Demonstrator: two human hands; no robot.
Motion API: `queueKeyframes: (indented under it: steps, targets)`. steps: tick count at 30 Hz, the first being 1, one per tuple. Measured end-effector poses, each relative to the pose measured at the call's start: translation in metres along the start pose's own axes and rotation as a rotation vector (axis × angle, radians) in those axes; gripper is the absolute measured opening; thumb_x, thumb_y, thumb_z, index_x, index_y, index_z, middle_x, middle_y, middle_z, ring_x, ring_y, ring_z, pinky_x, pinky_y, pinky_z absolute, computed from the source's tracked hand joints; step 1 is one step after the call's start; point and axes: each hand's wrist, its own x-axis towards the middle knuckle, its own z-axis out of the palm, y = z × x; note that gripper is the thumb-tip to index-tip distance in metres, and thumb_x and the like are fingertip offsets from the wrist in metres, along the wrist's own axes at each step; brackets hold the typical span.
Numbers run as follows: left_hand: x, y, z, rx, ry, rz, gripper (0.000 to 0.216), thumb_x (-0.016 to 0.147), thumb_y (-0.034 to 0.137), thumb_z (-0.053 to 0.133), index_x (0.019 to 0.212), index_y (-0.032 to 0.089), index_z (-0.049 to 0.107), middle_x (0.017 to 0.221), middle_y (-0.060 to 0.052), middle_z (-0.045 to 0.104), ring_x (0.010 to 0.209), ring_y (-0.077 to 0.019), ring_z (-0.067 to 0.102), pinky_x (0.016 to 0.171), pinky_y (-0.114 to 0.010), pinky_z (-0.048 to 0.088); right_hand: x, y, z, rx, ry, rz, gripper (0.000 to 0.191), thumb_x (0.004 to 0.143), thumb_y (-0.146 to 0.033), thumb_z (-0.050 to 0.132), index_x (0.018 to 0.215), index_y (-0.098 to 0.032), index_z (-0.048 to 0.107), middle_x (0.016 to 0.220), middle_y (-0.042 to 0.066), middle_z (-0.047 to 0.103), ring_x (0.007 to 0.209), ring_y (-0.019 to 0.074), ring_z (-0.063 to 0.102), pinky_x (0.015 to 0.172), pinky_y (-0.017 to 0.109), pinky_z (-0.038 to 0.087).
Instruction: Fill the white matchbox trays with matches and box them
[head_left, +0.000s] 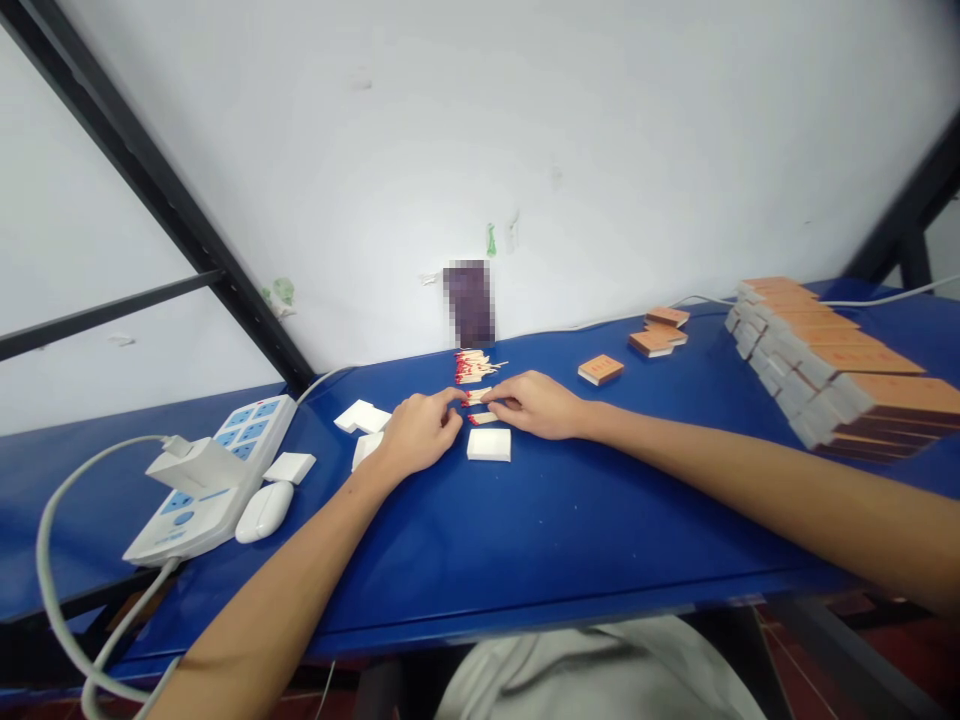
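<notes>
A small row of matches (pixel 478 397) lies between my two hands, red heads to the left. My left hand (pixel 421 432) has its fingers curled, with the index fingertip at the red heads. From the other side, my right hand (pixel 538 405) bends its index finger and thumb against the bare stick ends. Just below is a second small group of matches (pixel 484 419), close to the right thumb. A larger pile of matches (pixel 472 366) lies beyond the hands. Nearest to me, a white matchbox tray (pixel 489 445) rests on the blue table (pixel 480 540).
White matchbox trays (pixel 363 416) lie left of my left hand. Further left are a power strip (pixel 259 425) with a plugged charger (pixel 199 467) and a white earbud case (pixel 264 511). Orange matchboxes (pixel 600 369) lie at the right, before a large stack of matchboxes (pixel 862 365).
</notes>
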Motion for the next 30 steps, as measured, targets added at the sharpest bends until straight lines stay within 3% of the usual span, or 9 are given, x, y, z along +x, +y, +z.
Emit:
queueKeyframes:
  steps: [9,17,30]
  targets:
    - [0.0006,0.0007,0.0001,0.010,-0.010,-0.010,0.038,0.086,0.021,0.043,0.117,0.025,0.065,0.071,0.001,0.069,0.062,-0.0174,0.060,0.059,-0.026,0.037,0.0001,-0.0006,-0.0002,-0.044,-0.011,-0.020,0.025,0.091,-0.022,0.046,0.083,-0.017,0.069,0.075,0.003,0.067,0.063,0.0125,0.051,0.062,0.025,0.029]
    - [0.0006,0.0006,0.0001,0.014,-0.028,0.000,0.038,0.086,0.021,0.043,0.117,0.026,0.066,0.069,0.001,0.069,0.063,-0.0183,0.061,0.059,-0.027,0.038,0.0001,0.0005,0.0006,-0.037,-0.014,0.021,0.029,0.091,-0.021,0.047,0.107,-0.019,0.071,0.082,0.004,0.071,0.067,0.0132,0.055,0.062,0.025,0.030]
    - [0.0006,0.0004,0.0007,-0.014,-0.014,0.011,0.037,0.087,0.021,0.043,0.115,0.025,0.067,0.069,0.001,0.068,0.062,-0.0173,0.060,0.060,-0.027,0.037,0.0001,0.0004,-0.0001,-0.022,0.004,-0.014,0.029,0.091,-0.021,0.048,0.107,-0.020,0.072,0.081,0.003,0.071,0.067,0.0134,0.055,0.062,0.025,0.030]
